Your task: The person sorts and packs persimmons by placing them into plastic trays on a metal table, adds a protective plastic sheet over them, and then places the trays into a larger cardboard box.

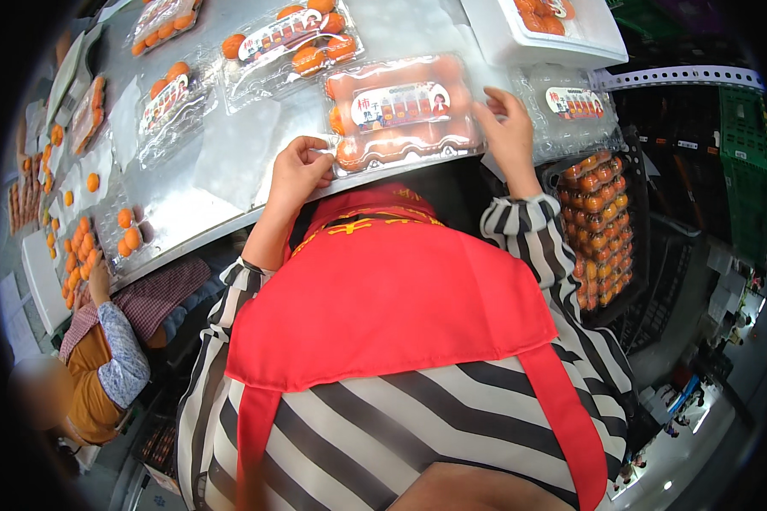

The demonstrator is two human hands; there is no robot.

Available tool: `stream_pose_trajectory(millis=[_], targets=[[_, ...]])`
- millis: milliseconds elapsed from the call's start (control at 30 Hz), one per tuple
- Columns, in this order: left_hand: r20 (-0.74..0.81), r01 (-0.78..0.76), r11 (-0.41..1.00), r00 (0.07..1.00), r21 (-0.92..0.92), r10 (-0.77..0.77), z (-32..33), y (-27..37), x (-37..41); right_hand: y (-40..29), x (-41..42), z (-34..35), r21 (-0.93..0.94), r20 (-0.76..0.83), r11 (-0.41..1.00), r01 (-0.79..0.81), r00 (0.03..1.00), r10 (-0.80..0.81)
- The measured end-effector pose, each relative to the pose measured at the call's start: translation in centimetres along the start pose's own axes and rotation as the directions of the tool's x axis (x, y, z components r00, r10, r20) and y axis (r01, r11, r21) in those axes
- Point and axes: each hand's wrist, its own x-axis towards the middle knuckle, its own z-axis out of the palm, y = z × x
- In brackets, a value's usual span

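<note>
A closed clear plastic clamshell pack of orange persimmons (404,115), with a printed label on its lid, lies at the front edge of the metal table (230,144). At its lower left corner is my left hand (300,171), fingers curled and thumb near the fingertips; whether it pinches the rim is unclear. My right hand (506,131) is at the pack's right side, its fingers bent and somewhat apart, with nothing seen between them. Beyond the pack sits an open clamshell with several persimmons (309,61). Another labelled clamshell (172,108) lies to the left.
A white foam box (550,48) stands at the upper right, above an empty-looking labelled clamshell (574,105). Below the table's right end, filled packs are stacked in a dark crate (594,236). A co-worker (105,364) handles loose orange fruit (80,249) at the left.
</note>
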Motion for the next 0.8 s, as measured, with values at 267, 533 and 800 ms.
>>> stream_pose_trajectory(millis=[267, 533, 800], targets=[[0.069, 0.123, 0.991, 0.990, -0.048, -0.119, 0.9, 0.9, -0.6, -2.0, -8.2, -1.7, 0.335, 0.569, 0.666, -0.666, 0.706, 0.420], [0.024, 0.133, 0.990, 0.991, -0.041, -0.132, 1.6, 0.5, 0.3, -5.0, -9.0, 3.0, 0.377, 0.792, 0.461, -0.803, 0.538, 0.289], [-0.012, 0.106, 0.994, 0.994, -0.033, -0.106, 1.9, 2.8, -0.8, -5.8, -8.9, 4.1, 0.450, 0.757, 0.323, -0.833, 0.547, 0.356]])
